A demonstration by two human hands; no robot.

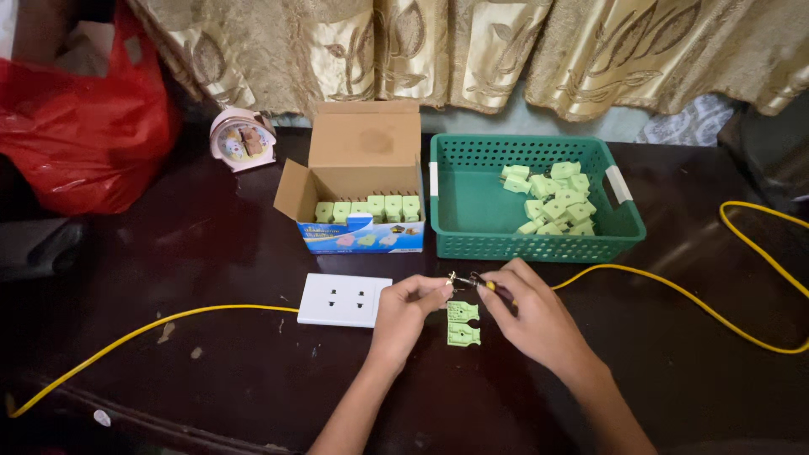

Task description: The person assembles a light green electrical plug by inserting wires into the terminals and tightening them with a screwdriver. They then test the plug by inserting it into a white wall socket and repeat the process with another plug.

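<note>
Hands [404, 307] [531, 316] over green plug halves [463, 324].

The socket plate [345, 300] lies on the table [211, 253] at centre frame, with the left hand [404, 316] just right of it and the right hand [531, 316] further right. Between the hands lie two plug halves [463, 323], one above the other. Higher up stand the open carton [362, 181] and, to its right, the basket [472, 211] — loose plugs [556, 198] heaped in its right half. A small clock [242, 139] stands left of the carton, a bag [84, 126] at upper left. The cable [699, 303] runs across the table — left edge to right edge.
</note>
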